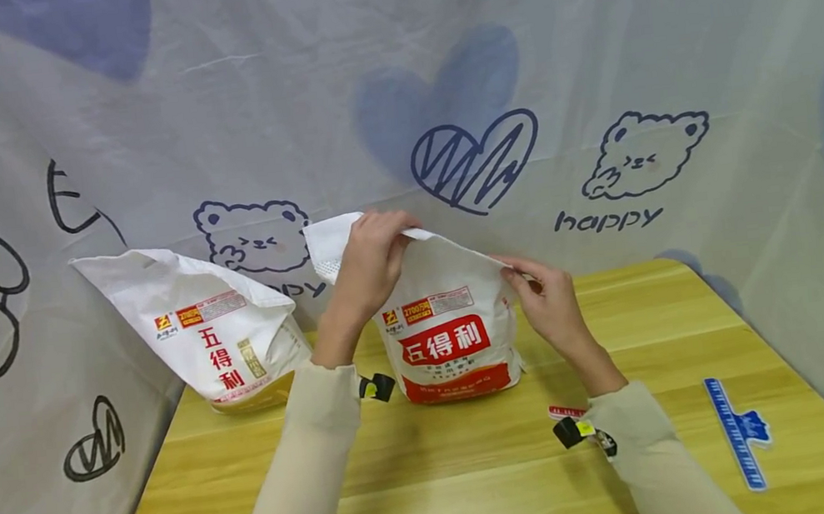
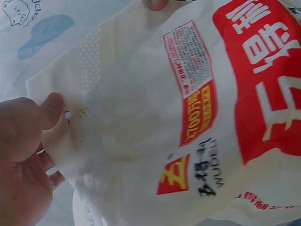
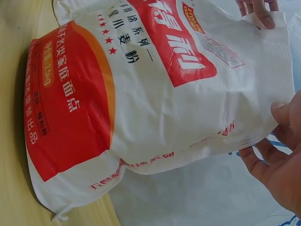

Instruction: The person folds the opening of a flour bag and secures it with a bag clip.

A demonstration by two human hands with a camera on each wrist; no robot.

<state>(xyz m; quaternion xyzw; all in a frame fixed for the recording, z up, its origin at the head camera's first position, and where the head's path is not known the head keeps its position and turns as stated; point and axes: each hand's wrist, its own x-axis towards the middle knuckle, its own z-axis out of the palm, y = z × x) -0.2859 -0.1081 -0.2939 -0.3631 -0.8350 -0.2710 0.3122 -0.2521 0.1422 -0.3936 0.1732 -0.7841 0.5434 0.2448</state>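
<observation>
A white flour bag [image 1: 445, 341] with a red label and red base stands upright on the table. Its top is stretched out flat between both hands. My left hand [image 1: 375, 261] pinches the top edge toward its left side; in the left wrist view the thumb [image 2: 52, 109] lies on the near face and fingers show behind the edge. At the right end of the same edge, my right hand [image 1: 548, 301] pinches the bag, thumb [image 3: 282, 113] in front and fingers behind. Left of it leans a second white flour bag [image 1: 220, 336] with a gold base, its top slanting left.
A blue clip [image 1: 739, 432] with a long toothed bar lies on the table [image 1: 466, 486] at the right. Part of a red clip [image 1: 566, 412] shows beside my right wrist, which hides the rest. A printed cloth [image 1: 337, 114] hangs behind and along the sides.
</observation>
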